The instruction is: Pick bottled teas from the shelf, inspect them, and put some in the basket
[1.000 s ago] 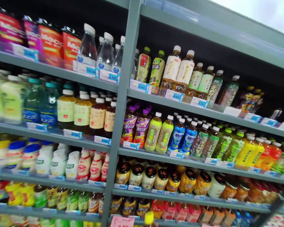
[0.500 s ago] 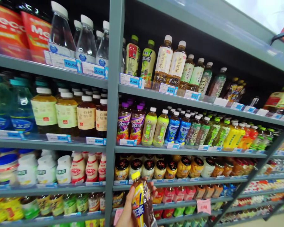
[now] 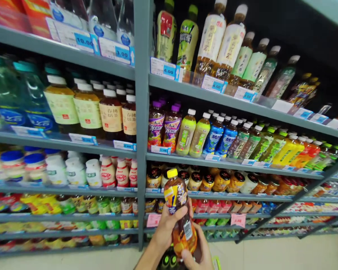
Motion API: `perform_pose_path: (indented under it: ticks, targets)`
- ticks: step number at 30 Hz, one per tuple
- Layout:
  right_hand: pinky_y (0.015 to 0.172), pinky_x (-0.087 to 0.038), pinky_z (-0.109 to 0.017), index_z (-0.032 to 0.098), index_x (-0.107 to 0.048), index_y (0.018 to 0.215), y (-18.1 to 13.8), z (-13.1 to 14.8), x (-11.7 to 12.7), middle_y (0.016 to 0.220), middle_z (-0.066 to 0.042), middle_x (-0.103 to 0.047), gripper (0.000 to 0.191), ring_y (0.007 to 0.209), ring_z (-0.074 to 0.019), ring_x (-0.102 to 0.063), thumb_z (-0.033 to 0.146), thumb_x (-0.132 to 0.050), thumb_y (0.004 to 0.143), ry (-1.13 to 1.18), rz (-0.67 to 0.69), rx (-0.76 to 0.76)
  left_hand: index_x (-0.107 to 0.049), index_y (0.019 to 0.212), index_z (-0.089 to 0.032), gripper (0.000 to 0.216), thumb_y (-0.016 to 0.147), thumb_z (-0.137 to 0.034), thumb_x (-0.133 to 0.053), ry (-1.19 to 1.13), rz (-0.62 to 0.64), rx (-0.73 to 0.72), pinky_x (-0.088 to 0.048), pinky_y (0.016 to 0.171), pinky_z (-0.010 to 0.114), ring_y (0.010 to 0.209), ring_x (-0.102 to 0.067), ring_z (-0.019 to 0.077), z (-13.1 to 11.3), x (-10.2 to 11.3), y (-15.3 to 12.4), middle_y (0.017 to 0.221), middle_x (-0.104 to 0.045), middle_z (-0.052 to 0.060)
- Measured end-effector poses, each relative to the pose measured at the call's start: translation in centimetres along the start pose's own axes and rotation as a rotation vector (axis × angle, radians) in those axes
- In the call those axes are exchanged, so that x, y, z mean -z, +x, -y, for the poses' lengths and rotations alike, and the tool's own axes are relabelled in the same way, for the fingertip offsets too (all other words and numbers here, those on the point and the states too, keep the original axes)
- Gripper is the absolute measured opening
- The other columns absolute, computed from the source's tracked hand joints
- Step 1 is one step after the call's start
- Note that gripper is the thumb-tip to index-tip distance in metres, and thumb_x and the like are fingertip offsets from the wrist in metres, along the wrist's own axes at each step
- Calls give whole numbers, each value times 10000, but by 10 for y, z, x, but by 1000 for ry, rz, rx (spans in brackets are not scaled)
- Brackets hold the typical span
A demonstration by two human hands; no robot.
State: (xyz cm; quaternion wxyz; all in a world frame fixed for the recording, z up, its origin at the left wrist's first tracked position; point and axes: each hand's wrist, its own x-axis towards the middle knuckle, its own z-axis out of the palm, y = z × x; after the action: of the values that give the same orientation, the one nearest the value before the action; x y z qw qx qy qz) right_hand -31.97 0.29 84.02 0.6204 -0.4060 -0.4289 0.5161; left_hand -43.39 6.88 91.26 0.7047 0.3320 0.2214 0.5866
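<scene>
A bottle of brown iced tea [image 3: 179, 213] with a yellow cap and a yellow and purple label is held upright in front of the shelves, low in the middle of the view. My left hand [image 3: 166, 226] wraps round the bottle's middle, its thumb lying across the label. My right hand [image 3: 198, 255] grips the base from below. Behind the bottle stands a row of dark-lidded jars [image 3: 214, 181] on a grey shelf [image 3: 242, 197].
Grey metal shelving [image 3: 142, 112] full of drink bottles fills the view, with price tags [image 3: 163, 68] along the shelf fronts. Purple, green and blue bottles [image 3: 191, 131] stand one shelf up. Pale floor [image 3: 270, 253] shows at the bottom. Two green caps [image 3: 169, 259] sit just below my hands.
The bottle rose from the bottom edge to mid-frame. My right hand has joined my left on it. The view tilted down, so the floor now shows.
</scene>
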Motion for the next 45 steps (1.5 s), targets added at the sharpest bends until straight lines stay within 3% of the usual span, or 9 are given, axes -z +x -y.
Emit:
perform_pose_path:
  ticks: [5,9,15,19,22,26,28,35,45]
  targets:
    - [691,-644,-326,218,-544,1383,-8,11,10,1233,-137,-700,792,1002,-290,-730,569,-915,777,48,49,-99,-677,918,-123,532,733,-558,-921,52,100,-59,-494,599,228,651,-580,137,-12,-16,-1,782,-664,68]
    - [627,-628,-310,222,-533,1430,-12,18,19,1231,-131,-691,768,930,-264,-720,508,-903,821,56,104,-156,-698,939,-113,516,746,-534,-924,122,101,-102,-497,612,220,679,-598,132,-16,-17,-5,837,-680,76]
    - [586,-636,-335,249,-551,1428,-14,4,32,1217,-111,-693,756,906,-264,-707,456,-925,804,45,105,-183,-682,1000,-108,482,800,-499,-882,210,166,-118,-517,674,244,734,-615,154,-20,-11,-11,857,-669,77]
    - [561,-634,-332,227,-521,1492,-16,0,39,1303,-146,-681,784,866,-257,-723,412,-903,832,-8,194,-189,-664,999,-118,431,801,-444,-865,196,210,-120,-517,681,249,742,-607,159,-20,-8,-16,853,-655,74]
    - [655,-650,-308,215,-548,1483,-22,5,36,1443,-167,-626,778,1057,-290,-728,394,-914,820,-63,137,-166,-642,959,-132,384,782,-404,-848,184,266,-107,-512,670,254,741,-602,165,-20,-6,-21,852,-649,83]
    - [1048,-605,-413,215,-577,1482,-31,9,29,1474,-147,-620,781,1286,-314,-652,406,-924,809,-86,107,-159,-654,905,-135,332,748,-380,-812,189,326,-99,-520,671,286,718,-593,179,-21,-5,-27,795,-622,81]
    - [1126,-555,-439,217,-570,1494,-34,9,29,1477,-147,-618,790,1309,-313,-644,401,-923,811,-92,102,-156,-651,868,-141,304,721,-359,-803,202,328,-87,-516,666,288,710,-582,178,-22,-5,-30,770,-609,76]
    - [989,-631,-356,241,-515,1534,-42,4,38,1509,-147,-596,767,1314,-300,-647,326,-881,865,-140,162,-170,-619,782,-153,222,696,-306,-756,213,338,-56,-500,683,303,700,-556,176,-25,-5,-36,756,-607,76]
    - [953,-643,-350,243,-542,1525,-49,8,34,1547,-137,-560,749,1302,-296,-643,307,-876,857,-143,122,-175,-658,919,-135,440,735,-479,-862,136,301,-36,-506,688,301,765,-576,198,-10,5,-39,850,-617,103]
